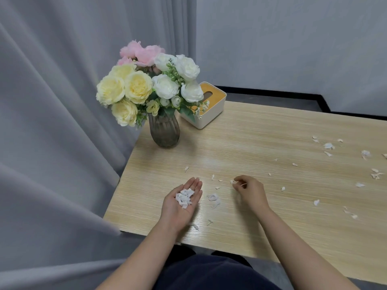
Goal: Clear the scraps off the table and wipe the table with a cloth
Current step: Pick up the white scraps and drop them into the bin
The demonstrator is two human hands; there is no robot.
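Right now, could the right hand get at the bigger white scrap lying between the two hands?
Probably yes: the white scrap lies on bare table just beside the right hand, nothing between, though that hand already pinches a small bit.

A home-like room, perhaps a living or sitting corner. A light wood-grain surface point(261, 132) stands against heavy grey curtains point(52, 122) filling the left of the frame and a plain pale wall point(293, 38) at upper right. At the surface's far left corner sit a glass vase point(164, 130) of pink, cream and white flowers point(146, 84) and a white tissue box point(209, 107) with a yellow top.
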